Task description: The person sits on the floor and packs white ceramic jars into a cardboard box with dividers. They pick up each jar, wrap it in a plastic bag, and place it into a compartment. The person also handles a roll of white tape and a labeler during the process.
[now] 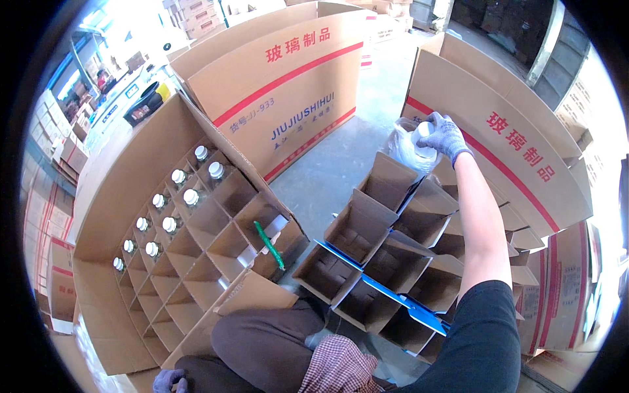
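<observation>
My right hand (444, 136), in a grey knit glove, is stretched out over the far side of the right carton and grips a clear glass bottle with a white cap, wrapped in a plastic bag (407, 145). Below it is the right carton's cardboard divider grid (367, 223), its cells open, with blue strips (367, 278) across it. My left hand (168, 380), also gloved, rests low at the bottom edge near my knee, mostly cut off by the frame. The left carton (131, 177) has a divider grid with several white-capped bottles (190, 196) standing in its far cells.
A green pen-like tool (269, 245) lies on the left carton's near corner. A large printed cardboard box (288, 98) stands behind on the grey concrete floor (327, 170). Stacked cartons (59, 150) line the left, more boxes (563, 288) the right.
</observation>
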The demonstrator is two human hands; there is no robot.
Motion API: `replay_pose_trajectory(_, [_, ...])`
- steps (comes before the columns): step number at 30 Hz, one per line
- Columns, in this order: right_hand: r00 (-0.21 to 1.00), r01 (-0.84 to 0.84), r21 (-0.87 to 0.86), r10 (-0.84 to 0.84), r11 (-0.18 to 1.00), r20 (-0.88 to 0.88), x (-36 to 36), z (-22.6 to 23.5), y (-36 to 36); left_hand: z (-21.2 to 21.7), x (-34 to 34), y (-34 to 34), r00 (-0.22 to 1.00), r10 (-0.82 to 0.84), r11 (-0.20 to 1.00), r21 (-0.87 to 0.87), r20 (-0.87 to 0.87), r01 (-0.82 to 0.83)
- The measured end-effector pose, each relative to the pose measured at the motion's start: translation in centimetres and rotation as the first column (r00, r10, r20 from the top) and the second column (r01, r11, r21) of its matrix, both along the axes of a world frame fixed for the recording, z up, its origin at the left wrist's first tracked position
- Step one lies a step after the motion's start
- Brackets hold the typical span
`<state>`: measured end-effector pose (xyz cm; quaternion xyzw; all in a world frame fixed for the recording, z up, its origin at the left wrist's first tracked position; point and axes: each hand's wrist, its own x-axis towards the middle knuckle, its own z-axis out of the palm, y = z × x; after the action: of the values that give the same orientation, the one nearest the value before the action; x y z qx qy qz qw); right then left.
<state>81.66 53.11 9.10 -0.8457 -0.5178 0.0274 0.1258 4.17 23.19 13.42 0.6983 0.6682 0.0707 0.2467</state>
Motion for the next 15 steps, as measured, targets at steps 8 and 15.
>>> replay_pose_trajectory(8, [0.960,0.260,0.031,-0.262,0.965,0.095,-1.5,-1.7,2.5,0.2,0.3,-0.1,0.989,0.096,0.994,-0.062,0.109,-0.089])
replay_pose_trajectory(15, [0.946,0.299,0.154,-0.314,0.942,0.083,-3.2,-0.9,2.9,0.0,-0.5,-0.2,0.999,0.042,0.999,-0.032,0.009,-0.041])
